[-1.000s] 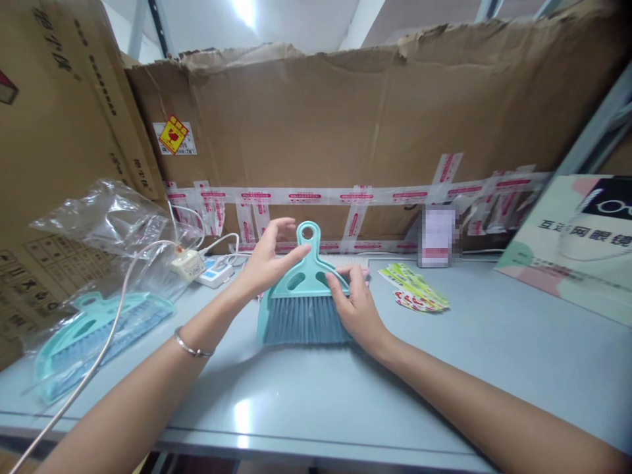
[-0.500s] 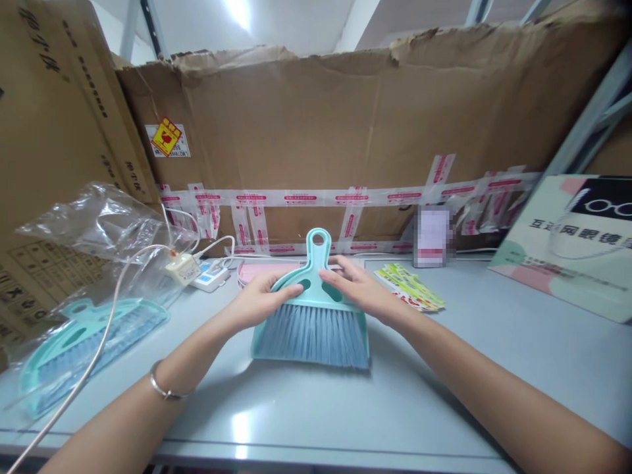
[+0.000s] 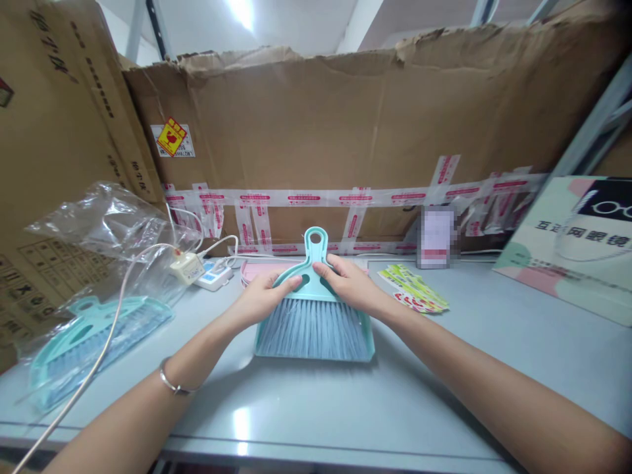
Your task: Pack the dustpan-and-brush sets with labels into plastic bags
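Observation:
A turquoise hand brush (image 3: 316,329) with blue bristles lies nested in a matching dustpan (image 3: 373,352), whose rim shows around the bristles. Both are held over the middle of the table, handle end up and away from me. From the left, my left hand (image 3: 264,296) grips the set, its thumb on the brush near an oval hole. My right hand (image 3: 353,283) closes on the other side, thumb across the brush below the handle and fingers behind, where they are partly hidden.
At left, a second turquoise brush set (image 3: 93,336) lies in a clear plastic bag (image 3: 113,217), near a white cable and plug adapter (image 3: 186,268). Behind are a pink object (image 3: 251,268), green-and-white packets (image 3: 415,289), a blurred phone-like object (image 3: 435,237) and a large cardboard box (image 3: 306,125).
The brush has turned slightly within the dustpan. Its bristles, which reached past the pan's lower right edge, now sit inside the rim. The view has shifted a little.

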Demonstrator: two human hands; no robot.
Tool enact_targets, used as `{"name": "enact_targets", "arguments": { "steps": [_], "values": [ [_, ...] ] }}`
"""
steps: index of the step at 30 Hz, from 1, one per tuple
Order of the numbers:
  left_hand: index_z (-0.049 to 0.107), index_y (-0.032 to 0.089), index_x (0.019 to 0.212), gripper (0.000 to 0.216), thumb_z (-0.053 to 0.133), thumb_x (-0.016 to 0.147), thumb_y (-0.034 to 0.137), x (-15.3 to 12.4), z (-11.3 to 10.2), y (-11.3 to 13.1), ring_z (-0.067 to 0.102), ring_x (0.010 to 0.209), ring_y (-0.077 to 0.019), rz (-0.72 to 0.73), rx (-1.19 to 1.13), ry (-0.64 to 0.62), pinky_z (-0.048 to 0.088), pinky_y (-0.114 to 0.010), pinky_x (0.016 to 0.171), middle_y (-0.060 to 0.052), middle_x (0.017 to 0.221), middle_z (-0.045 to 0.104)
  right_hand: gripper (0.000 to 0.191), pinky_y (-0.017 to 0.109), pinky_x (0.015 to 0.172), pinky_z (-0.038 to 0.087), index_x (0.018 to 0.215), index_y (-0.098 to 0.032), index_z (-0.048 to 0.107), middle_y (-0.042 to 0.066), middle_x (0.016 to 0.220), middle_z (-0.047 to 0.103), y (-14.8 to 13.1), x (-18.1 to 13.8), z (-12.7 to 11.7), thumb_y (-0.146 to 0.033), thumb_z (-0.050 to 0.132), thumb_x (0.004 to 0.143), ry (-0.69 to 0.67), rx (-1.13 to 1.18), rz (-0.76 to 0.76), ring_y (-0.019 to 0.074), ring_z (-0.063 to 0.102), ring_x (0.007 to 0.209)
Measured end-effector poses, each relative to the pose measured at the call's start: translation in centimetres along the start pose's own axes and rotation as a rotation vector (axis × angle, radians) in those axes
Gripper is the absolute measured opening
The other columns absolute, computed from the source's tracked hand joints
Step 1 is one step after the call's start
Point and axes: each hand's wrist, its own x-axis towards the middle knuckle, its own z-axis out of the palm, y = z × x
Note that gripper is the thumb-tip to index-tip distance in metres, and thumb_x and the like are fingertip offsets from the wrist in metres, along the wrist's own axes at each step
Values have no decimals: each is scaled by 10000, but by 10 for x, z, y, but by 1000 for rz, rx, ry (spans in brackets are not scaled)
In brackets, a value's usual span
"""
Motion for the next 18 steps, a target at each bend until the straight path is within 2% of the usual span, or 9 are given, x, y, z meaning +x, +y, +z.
{"name": "enact_targets", "arguments": {
  "steps": [2, 4, 6, 7, 9, 10, 12, 16, 18],
  "values": [
    [694, 182, 915, 339, 550, 807, 469, -1, 1, 2, 601, 766, -210, 18, -8, -9, 461, -317, 697, -33, 817, 683, 333, 272, 623, 390, 747, -191, 526, -7, 722, 572, -1, -1, -8, -500, 452, 845, -53, 58, 5, 141, 514, 678],
    [699, 197, 920, 317, 552, 809, 456, -1, 0, 3, 607, 790, -213, 51, -4, 3, 466, -328, 725, -30, 847, 692, 391, 282, 648, 432, 900, -201, 575, 15, 818, 620, 5, -2, -30, -567, 456, 833, -128, 138, 29, 153, 560, 736],
    [708, 205, 911, 300, 556, 811, 444, 0, -1, 3, 614, 824, -224, 73, 6, 43, 469, -347, 766, -34, 879, 702, 470, 296, 682, 465, 1024, -219, 566, 43, 931, 647, 25, -2, -63, -624, 446, 817, -93, 153, 72, 166, 593, 812],
    [711, 205, 911, 301, 557, 811, 442, 0, -3, 2, 618, 837, -231, 79, 6, 67, 468, -357, 783, -39, 890, 706, 489, 304, 701, 472, 1033, -219, 564, 58, 977, 650, 41, -2, -81, -637, 450, 805, 7, 103, 93, 171, 597, 844],
    [713, 206, 940, 310, 559, 812, 443, 2, -5, 0, 624, 871, -247, 85, -4, 100, 466, -374, 811, -47, 922, 713, 465, 319, 656, 467, 905, -198, 591, 76, 897, 658, 80, -5, -116, -632, 518, 755, 190, -215, 293, 188, 595, 773],
    [713, 209, 954, 312, 563, 811, 442, 2, -6, -1, 625, 889, -254, 90, -11, 110, 465, -380, 819, -49, 942, 715, 460, 332, 623, 459, 772, -193, 589, 75, 784, 649, 100, -7, -130, -647, 559, 706, 205, -401, 444, 198, 585, 703],
    [716, 216, 963, 303, 569, 808, 431, 3, -7, -1, 626, 909, -262, 103, -14, 116, 464, -387, 828, -53, 966, 717, 433, 362, 560, 434, 563, -191, 546, 78, 596, 602, 135, -13, -147, -596, 697, 586, 146, -513, 591, 216, 554, 583],
    [720, 218, 951, 282, 575, 808, 413, 3, -7, -1, 633, 894, -262, 102, -1, 124, 461, -393, 834, -56, 959, 721, 431, 343, 498, 397, 444, -207, 499, 41, 479, 554, 166, -21, -148, -503, 813, 421, -33, -564, 699, 198, 519, 492],
    [717, 223, 951, 278, 575, 809, 415, 2, -7, 0, 634, 898, -262, 106, -8, 128, 464, -389, 832, -51, 967, 721, 425, 331, 486, 387, 435, -207, 500, 34, 465, 543, 170, -23, -146, -479, 824, 396, -14, -543, 663, 191, 516, 486]
  ]
}}
